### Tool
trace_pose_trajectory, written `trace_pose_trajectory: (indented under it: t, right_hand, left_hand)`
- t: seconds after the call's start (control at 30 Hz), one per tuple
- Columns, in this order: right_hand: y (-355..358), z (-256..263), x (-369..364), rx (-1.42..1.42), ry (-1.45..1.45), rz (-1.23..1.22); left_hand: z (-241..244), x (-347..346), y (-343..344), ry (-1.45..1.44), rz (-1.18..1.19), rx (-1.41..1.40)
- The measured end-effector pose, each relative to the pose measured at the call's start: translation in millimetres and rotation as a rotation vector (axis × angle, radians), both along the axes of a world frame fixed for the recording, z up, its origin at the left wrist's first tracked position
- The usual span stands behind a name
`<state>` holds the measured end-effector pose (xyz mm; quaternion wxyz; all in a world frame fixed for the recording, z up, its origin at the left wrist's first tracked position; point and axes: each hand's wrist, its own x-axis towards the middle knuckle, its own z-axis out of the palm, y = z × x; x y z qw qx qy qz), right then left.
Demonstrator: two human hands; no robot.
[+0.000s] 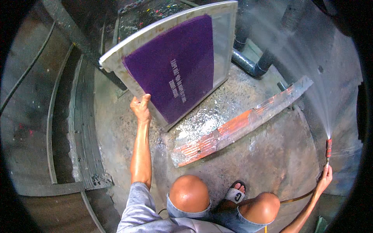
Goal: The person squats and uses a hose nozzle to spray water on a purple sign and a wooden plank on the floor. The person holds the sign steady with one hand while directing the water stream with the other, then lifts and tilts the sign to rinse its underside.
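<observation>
My left hand (141,107) grips the lower left edge of a framed screen-printing screen (224,49), thumb on its face. The screen stands tilted on the wet floor, its mesh mostly coated purple with lettering in it. Out at the right, my right hand (327,176) is closed around the rear end of a spray nozzle (329,148) with a red body. A fan of water sprays from its tip, up and to the left, past the right side of the screen. A yellowish hose (297,199) runs from near my right forearm towards my knees.
A low curb of hollow orange bricks (233,123) crosses the wet concrete floor (262,157). Dark plastic pipes (250,65) stand behind the screen. Ribbed boards (87,128) and a metal beam (65,21) lie at the left. My sandalled foot (236,193) is near the curb.
</observation>
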<state>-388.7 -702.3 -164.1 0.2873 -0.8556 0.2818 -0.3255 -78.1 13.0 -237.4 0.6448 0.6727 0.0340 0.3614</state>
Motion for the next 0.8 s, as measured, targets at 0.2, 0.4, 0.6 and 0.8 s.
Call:
trace_pose_trajectory:
  t: [0.2,0.4,0.6,0.8]
  right_hand:
    - [-36,-4,-20,0.020,0.170,0.010]
    - [-17,2,-24,-0.038,0.169,0.069]
    - [78,11,-15,-0.308,0.518,0.333]
    - [186,64,50,-0.004,0.587,0.589]
  left_hand:
    - [-38,13,6,0.064,-0.076,-0.074]
    - [64,24,19,0.041,-0.360,-0.039]
    - [87,44,33,0.039,-0.368,-0.127]
    - [88,50,47,0.062,-0.333,-0.075]
